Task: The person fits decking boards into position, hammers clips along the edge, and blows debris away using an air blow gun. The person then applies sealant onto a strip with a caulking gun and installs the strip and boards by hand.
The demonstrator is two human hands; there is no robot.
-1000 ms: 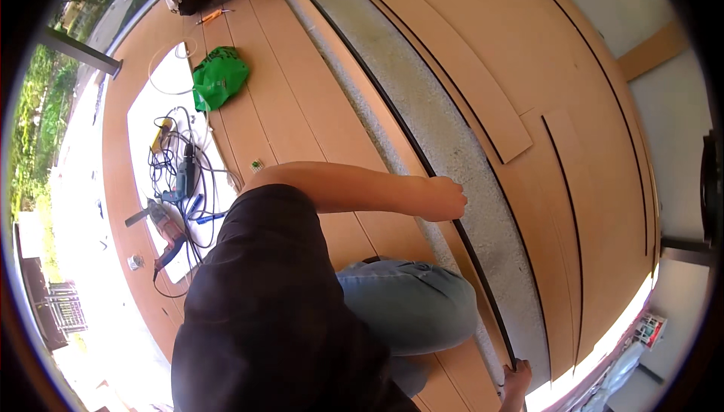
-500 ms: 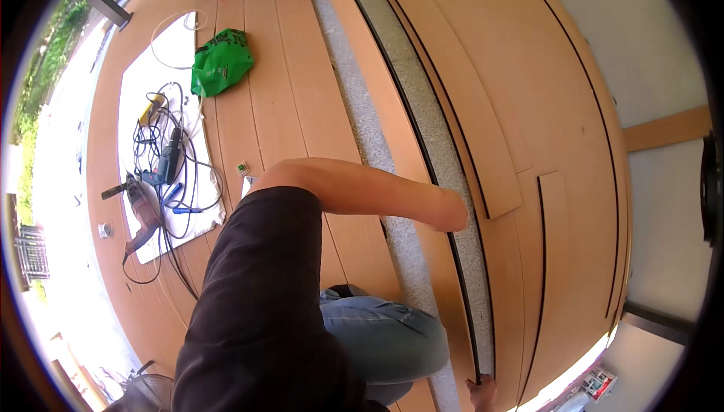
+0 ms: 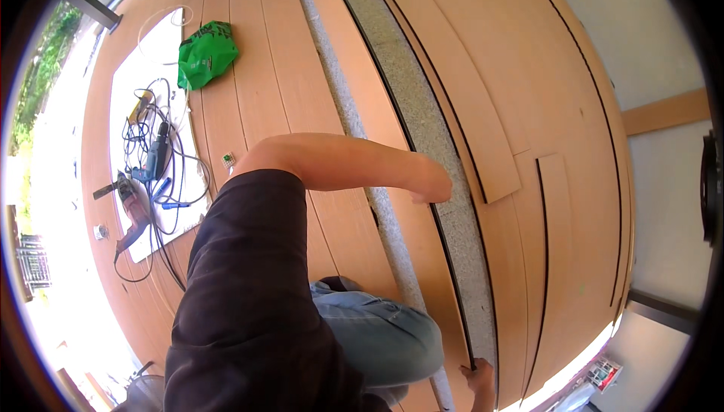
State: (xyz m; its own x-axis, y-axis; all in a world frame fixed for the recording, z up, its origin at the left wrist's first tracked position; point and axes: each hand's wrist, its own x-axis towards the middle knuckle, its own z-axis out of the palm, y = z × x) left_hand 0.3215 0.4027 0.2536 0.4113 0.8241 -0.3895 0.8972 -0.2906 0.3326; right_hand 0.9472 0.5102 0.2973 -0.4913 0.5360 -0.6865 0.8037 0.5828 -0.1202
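A long brown plank (image 3: 422, 243) with a black strip along its right edge lies lengthwise between two bare grey strips of ground. My left arm stretches across the laid boards to it. Near the middle of its length, my left hand (image 3: 434, 179) is curled over the black edge; most of its fingers are hidden beneath the hand. Low in the picture, my right hand (image 3: 480, 377) grips the same edge at the near end, fingers closed. My bent knee in blue jeans (image 3: 381, 329) rests beside the plank.
Fitted boards (image 3: 275, 103) extend to the left. A white sheet (image 3: 124, 110) there carries a corded drill (image 3: 156, 157), another power tool (image 3: 133, 212) and tangled cables. A green bag (image 3: 207, 56) lies beyond. More brown planks (image 3: 501, 178) overlap on the right, near a pale wall (image 3: 664, 201).
The plank has shifted left with both my hands on it. The grey gap on its left has narrowed, and the one on its right has widened. My view has also moved slightly.
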